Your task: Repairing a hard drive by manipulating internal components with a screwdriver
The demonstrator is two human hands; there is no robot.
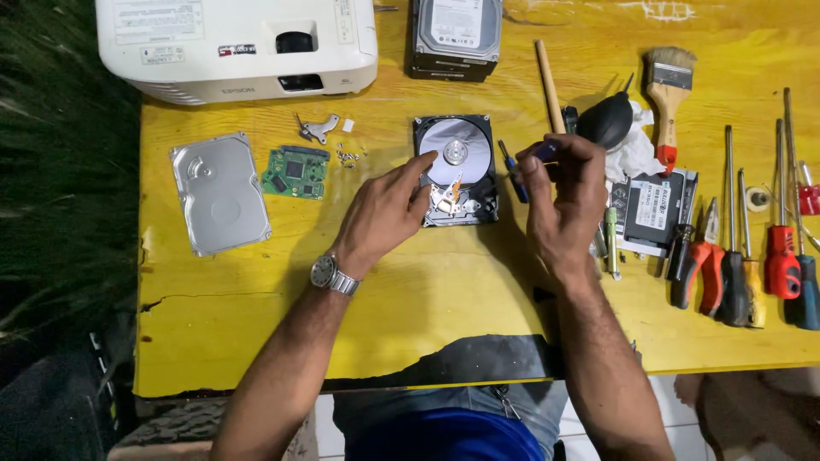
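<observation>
Left hand [384,213] open, steadying the opened hard drive [456,171]; right hand [559,192] fingers pinch a small screwdriver [515,175]; keep it upright

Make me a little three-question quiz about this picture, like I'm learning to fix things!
1. True or false: the opened hard drive still has its metal cover on.
2. Which hand holds the small blue screwdriver? A) left hand B) right hand
3. What green part lies beside the silver cover plate?

Key: 1. False, its shiny disc shows. 2. B. 3. The circuit board.
</observation>
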